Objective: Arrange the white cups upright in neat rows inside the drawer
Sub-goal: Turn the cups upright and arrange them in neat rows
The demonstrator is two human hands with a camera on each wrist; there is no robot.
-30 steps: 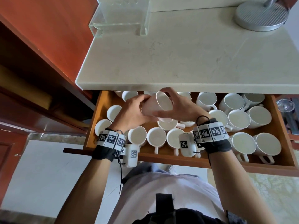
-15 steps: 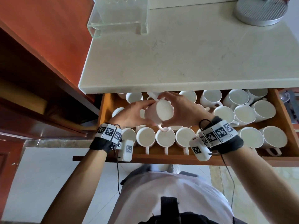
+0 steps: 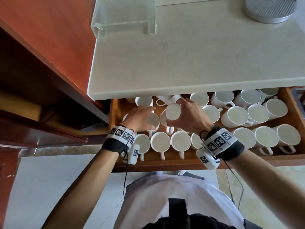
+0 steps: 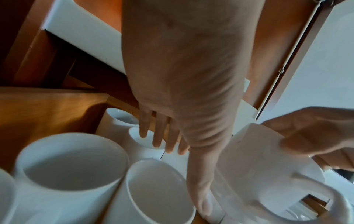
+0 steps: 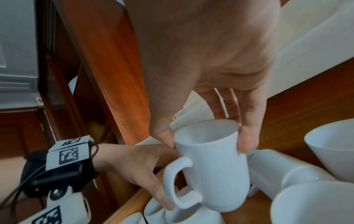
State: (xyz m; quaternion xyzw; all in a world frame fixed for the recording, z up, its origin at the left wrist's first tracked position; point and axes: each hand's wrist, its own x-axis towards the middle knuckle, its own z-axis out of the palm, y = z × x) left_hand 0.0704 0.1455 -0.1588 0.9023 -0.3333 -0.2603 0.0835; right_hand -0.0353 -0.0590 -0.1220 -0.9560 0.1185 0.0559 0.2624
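The right hand [image 3: 188,116] pinches a white ceramic handled cup [image 3: 172,111] by its rim, thumb and fingers curled round it, upright above the open wooden drawer [image 3: 165,160]. At its nine o'clock the left hand [image 3: 138,118] reaches with straight, relaxed fingers over another white cup [image 3: 153,120], holding nothing. Upright cups crowd both sides; one white cup lies tipped [image 5: 283,171] at the held cup's three o'clock. The pale stone surface [image 3: 198,55] overhangs the drawer's back at twelve o'clock. The wrist bands [image 3: 217,140] carry black-and-white square markers, no readable writing.
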